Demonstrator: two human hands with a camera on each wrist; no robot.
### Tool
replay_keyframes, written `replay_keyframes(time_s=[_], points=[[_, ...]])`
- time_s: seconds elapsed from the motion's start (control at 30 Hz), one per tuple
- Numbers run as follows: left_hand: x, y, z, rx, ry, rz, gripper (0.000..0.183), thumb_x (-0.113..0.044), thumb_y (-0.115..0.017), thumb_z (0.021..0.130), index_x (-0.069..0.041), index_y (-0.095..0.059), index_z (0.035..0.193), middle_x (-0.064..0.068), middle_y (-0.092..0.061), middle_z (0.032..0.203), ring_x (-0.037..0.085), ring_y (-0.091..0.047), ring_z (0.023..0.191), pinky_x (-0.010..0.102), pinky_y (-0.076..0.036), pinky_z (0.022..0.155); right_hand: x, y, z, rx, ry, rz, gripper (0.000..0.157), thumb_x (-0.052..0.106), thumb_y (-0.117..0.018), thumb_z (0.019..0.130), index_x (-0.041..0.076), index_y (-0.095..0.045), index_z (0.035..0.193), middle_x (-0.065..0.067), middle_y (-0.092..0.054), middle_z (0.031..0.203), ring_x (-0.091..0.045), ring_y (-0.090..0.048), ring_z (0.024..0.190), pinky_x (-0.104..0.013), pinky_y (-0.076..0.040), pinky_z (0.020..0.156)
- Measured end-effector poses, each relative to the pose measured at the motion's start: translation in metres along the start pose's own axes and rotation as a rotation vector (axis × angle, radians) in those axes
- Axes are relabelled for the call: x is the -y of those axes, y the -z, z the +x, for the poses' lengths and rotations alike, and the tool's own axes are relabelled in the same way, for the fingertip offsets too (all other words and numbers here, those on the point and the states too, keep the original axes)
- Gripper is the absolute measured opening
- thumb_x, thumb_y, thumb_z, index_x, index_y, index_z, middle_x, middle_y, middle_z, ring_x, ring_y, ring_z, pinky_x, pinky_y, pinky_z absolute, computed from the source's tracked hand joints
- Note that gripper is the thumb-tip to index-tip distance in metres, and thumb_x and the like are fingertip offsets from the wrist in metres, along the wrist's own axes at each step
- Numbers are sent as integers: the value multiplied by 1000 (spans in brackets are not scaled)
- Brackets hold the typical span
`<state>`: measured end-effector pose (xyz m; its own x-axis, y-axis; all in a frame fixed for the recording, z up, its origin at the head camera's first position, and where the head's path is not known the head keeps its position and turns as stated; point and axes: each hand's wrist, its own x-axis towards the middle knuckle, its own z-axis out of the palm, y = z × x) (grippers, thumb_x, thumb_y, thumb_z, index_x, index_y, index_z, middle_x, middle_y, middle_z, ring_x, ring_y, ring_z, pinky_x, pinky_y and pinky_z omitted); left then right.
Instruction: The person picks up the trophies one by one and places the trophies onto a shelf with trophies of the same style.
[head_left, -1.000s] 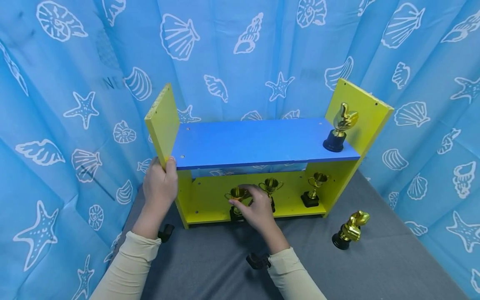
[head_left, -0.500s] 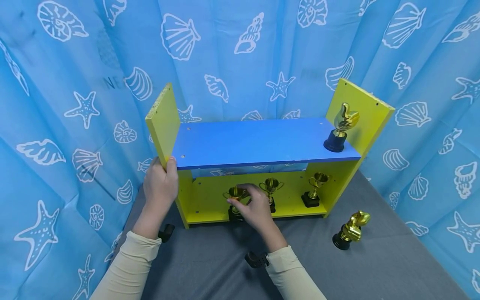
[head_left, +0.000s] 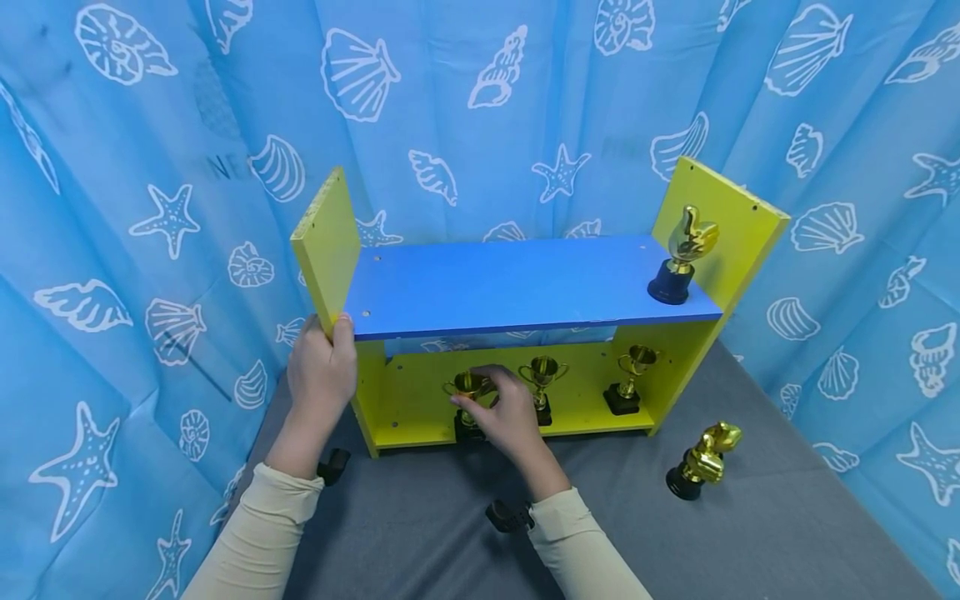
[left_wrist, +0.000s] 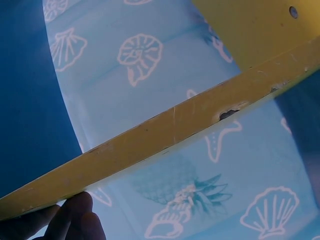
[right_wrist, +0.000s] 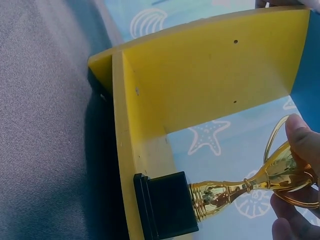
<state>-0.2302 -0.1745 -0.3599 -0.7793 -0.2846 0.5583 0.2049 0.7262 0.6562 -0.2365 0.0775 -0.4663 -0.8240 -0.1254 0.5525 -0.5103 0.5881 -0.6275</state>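
My left hand point(head_left: 321, 367) grips the front edge of the shelf unit's yellow left side panel point(head_left: 327, 250), just where the blue board point(head_left: 495, 283) meets it. In the left wrist view its fingertips point(left_wrist: 77, 205) lie against that panel's edge. With thumb and fingers my right hand point(head_left: 513, 412) holds the bowl of a gold trophy cup point(right_wrist: 272, 172) near its handles. The cup's black base point(right_wrist: 172, 205) is at the front edge of the yellow bottom board point(head_left: 420, 408). A second gold trophy cup point(head_left: 543, 372), partly behind the right hand, stands just to the right.
Another gold trophy cup point(head_left: 632, 371) stands at the bottom board's right end. A gold thumbs-up trophy point(head_left: 686, 242) is on the blue board's right end. One more gold hand-shaped trophy point(head_left: 703, 460) stands on the grey cloth point(head_left: 600, 517). A blue seashell curtain point(head_left: 480, 150) hangs behind.
My right hand has shifted slightly to the left along the bottom board, with the trophy cup in its fingers. The left hand keeps its grip on the side panel.
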Motion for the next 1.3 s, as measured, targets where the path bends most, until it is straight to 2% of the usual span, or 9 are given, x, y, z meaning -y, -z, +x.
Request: replay_keyframes(time_s=[0.17, 0.4, 0.67, 0.87, 1.13, 1.3], points=[[0, 0, 0, -2, -1, 0, 49, -47, -30, 103, -11, -41, 72, 8, -41, 67, 25, -38, 46, 35, -29, 38, 0, -1, 0, 8, -5, 19, 52, 43, -79, 80, 15, -65, 121, -3, -68, 115, -5, -52, 51, -19, -45, 51], [1, 0, 0, 6, 1, 3, 49, -48, -29, 103, -12, -42, 73, 8, -42, 69, 25, -39, 47, 35, -30, 39, 2, -3, 2, 21, -17, 26, 51, 42, -79, 81, 16, -64, 121, -4, -68, 114, -11, -56, 53, -19, -46, 52], [1, 0, 1, 0, -3, -6, 48, -47, -30, 103, -11, -42, 73, 8, -41, 68, 26, -38, 47, 36, -29, 39, 3, -5, 3, 17, -15, 22, 52, 44, -78, 81, 14, -64, 122, -3, -68, 113, -5, -53, 53, -20, -46, 51], [2, -1, 0, 8, 0, -5, 48, -48, -29, 103, -11, -42, 75, 9, -41, 69, 26, -40, 47, 36, -31, 39, 1, -9, 3, -6, 14, 16, 53, 44, -79, 80, 13, -65, 121, -4, -68, 112, -6, -54, 55, -21, -47, 55], [1, 0, 0, 5, 4, 2, 49, -49, -29, 103, -11, -42, 74, 9, -41, 69, 26, -39, 47, 36, -30, 39, 3, -10, 5, -22, 31, 8, 52, 43, -79, 80, 13, -66, 120, -4, -69, 111, 1, -46, 50, -20, -46, 53], [2, -1, 1, 2, 2, 10, 49, -48, -29, 103, -11, -43, 74, 9, -41, 69, 26, -39, 47, 36, -30, 39, 3, -10, 6, -16, 22, 9, 52, 43, -79, 80, 13, -66, 120, -4, -69, 111, -3, -52, 53, -25, -51, 61]])
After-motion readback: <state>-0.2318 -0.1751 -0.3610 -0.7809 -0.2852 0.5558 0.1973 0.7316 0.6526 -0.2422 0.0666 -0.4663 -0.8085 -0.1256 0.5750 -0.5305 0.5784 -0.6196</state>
